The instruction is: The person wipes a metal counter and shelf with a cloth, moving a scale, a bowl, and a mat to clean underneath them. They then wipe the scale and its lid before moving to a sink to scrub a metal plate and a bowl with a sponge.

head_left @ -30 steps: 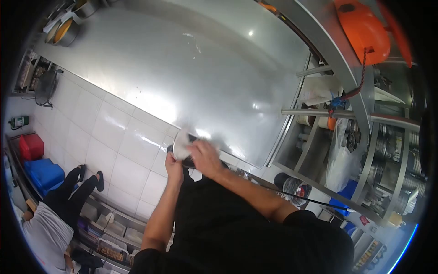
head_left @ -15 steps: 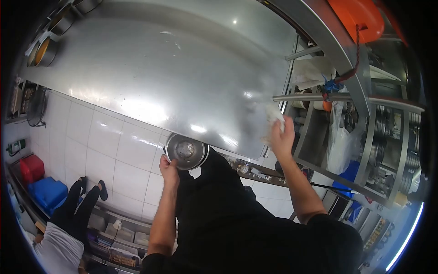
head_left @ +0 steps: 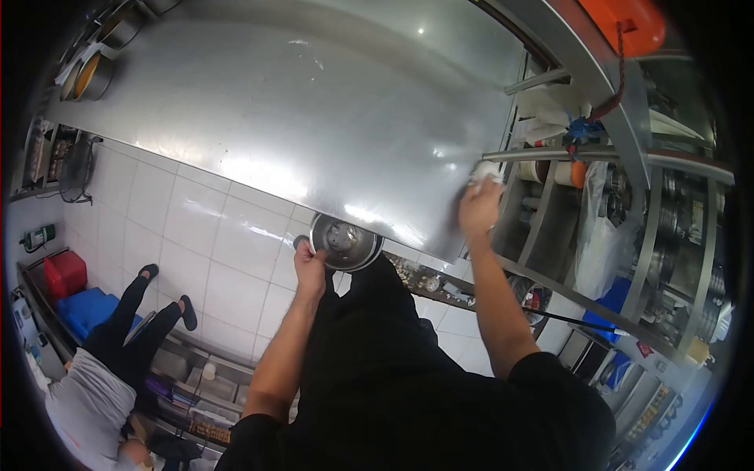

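Observation:
A round metal bowl (head_left: 365, 253) is gripped at its left rim by my left hand (head_left: 311, 271), just below the front edge of the steel table (head_left: 314, 118). Something pale or shiny lies in the bowl, too unclear to name. At the table's right edge, my right hand (head_left: 481, 208) has its fingers closed round a white cloth (head_left: 487, 170).
Another person (head_left: 98, 392) is at the lower left, near a counter with trays (head_left: 212, 386). Metal pots (head_left: 96, 76) stand at the table's far left. A steel rack (head_left: 542, 224) and an orange container (head_left: 632, 23) are on the right.
My right hand has moved up slightly along the table's right edge with the cloth. My left hand and the bowl appear further right and higher. The other person's legs are further apart.

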A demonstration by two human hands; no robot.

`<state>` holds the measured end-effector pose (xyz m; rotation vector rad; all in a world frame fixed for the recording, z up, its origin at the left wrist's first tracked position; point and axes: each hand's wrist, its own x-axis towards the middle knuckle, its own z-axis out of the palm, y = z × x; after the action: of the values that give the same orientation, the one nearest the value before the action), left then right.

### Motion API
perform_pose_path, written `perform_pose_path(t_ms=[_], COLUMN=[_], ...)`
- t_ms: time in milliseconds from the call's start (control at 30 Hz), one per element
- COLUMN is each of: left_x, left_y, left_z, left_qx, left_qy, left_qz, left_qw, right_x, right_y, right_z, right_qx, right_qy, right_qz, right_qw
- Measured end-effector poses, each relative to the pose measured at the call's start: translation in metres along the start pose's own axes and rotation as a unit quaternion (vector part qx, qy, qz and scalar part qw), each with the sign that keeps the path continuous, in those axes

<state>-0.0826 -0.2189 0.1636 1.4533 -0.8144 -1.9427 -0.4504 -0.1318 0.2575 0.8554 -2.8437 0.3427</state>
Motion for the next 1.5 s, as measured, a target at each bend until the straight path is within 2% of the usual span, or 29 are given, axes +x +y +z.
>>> perform_pose_path(t_ms=[100, 233, 333, 400, 433, 467, 567, 667, 767, 800, 833, 900, 933, 1000, 1033, 1067, 1100, 1133, 1167, 1200, 1233, 1300, 1367, 1433, 1467, 1500], left_x=[0.000, 0.003, -0.001, 0.003, 0.003, 0.004, 0.003, 0.009, 0.005, -0.002, -0.003, 0.000, -0.001, -0.001, -0.001, 0.000, -0.001, -0.001, 0.001, 0.000, -0.003, -0.002, 0.000, 0.000, 0.004, 0.007], left_y=[0.002, 0.005, 0.016, 0.013, 0.009, 0.007, 0.007, -0.008, -0.004, -0.003, 0.002, 0.011, 0.011, 0.011, 0.008, 0.005, 0.000, -0.006, -0.011, -0.011, -0.006, -0.011, -0.026, -0.034, -0.033, -0.030], left_z=[0.001, 0.002, 0.005, -0.001, -0.002, -0.004, -0.006, -0.009, -0.013, -0.011, -0.009, -0.009, -0.009, -0.008, -0.007, -0.006, -0.005, -0.006, -0.006, -0.003, 0.003, 0.012, 0.010, 0.012, 0.013, 0.016], left_qx=[-0.008, -0.002, -0.009, 0.010, 0.018, 0.000, -0.024, -0.064, -0.061, -0.066, -0.072, -0.073, -0.068, -0.069, -0.077, -0.085, -0.084, -0.081, -0.078, -0.086, -0.096, -0.119, -0.137, -0.145, -0.148, -0.163], left_qy=[-0.002, 0.000, 0.021, 0.038, 0.047, 0.044, 0.058, 0.082, 0.107, 0.111, 0.114, 0.129, 0.140, 0.158, 0.165, 0.172, 0.184, 0.196, 0.207, 0.217, 0.227, 0.242, 0.252, 0.273, 0.282, 0.283], left_qz=[-0.001, 0.010, 0.014, 0.026, 0.028, 0.029, 0.030, 0.064, 0.066, 0.051, 0.042, 0.041, 0.043, 0.052, 0.055, 0.060, 0.055, 0.050, 0.047, 0.044, 0.041, 0.041, 0.044, 0.043, 0.042, 0.045], left_qw=[1.000, 1.000, 1.000, 0.999, 0.998, 0.999, 0.998, 0.992, 0.990, 0.990, 0.990, 0.988, 0.987, 0.984, 0.982, 0.980, 0.978, 0.976, 0.974, 0.971, 0.968, 0.962, 0.957, 0.950, 0.947, 0.944], right_x=[-0.029, -0.054, -0.042, -0.004, 0.024, 0.056, 0.149, 0.163, 0.084, 0.044, 0.014, -0.014, -0.003, 0.047, 0.091, 0.145, 0.193, 0.261, 0.317, 0.372, 0.410, 0.427, 0.472, 0.519, 0.540, 0.554], right_y=[-0.054, -0.146, -0.154, -0.134, -0.120, -0.100, -0.051, -0.060, -0.130, -0.149, -0.161, -0.185, -0.183, -0.163, -0.152, -0.145, -0.136, -0.104, -0.060, -0.018, -0.006, -0.015, 0.012, 0.030, 0.026, 0.016], right_z=[0.008, -0.005, -0.002, -0.006, -0.011, -0.003, 0.024, 0.057, 0.051, 0.050, 0.044, 0.021, 0.029, 0.050, 0.053, 0.037, 0.048, 0.079, 0.094, 0.108, 0.121, 0.103, 0.140, 0.176, 0.191, 0.202], right_qx=[0.041, 0.176, 0.291, 0.271, 0.272, 0.240, 0.109, 0.059, 0.118, 0.075, 0.126, 0.235, 0.245, 0.265, 0.233, 0.226, 0.247, 0.149, -0.096, -0.327, -0.326, -0.297, -0.408, -0.414, -0.189, 0.048], right_qy=[-0.005, -0.104, -0.101, -0.002, 0.011, 0.059, 0.109, 0.069, -0.032, -0.008, -0.052, -0.185, -0.142, -0.055, 0.037, -0.047, 0.074, 0.170, 0.144, 0.158, 0.117, 0.034, -0.089, -0.088, -0.025, 0.034], right_qz=[-0.079, -0.190, -0.153, -0.135, -0.113, -0.093, -0.050, -0.008, -0.154, -0.236, -0.297, -0.298, -0.267, -0.203, -0.203, -0.099, -0.035, -0.019, -0.092, -0.172, -0.115, -0.054, -0.088, -0.119, -0.032, 0.056], right_qw=[0.996, 0.960, 0.939, 0.953, 0.956, 0.964, 0.987, 0.996, 0.981, 0.969, 0.945, 0.907, 0.921, 0.941, 0.950, 0.968, 0.966, 0.974, 0.981, 0.916, 0.931, 0.953, 0.905, 0.898, 0.981, 0.997])
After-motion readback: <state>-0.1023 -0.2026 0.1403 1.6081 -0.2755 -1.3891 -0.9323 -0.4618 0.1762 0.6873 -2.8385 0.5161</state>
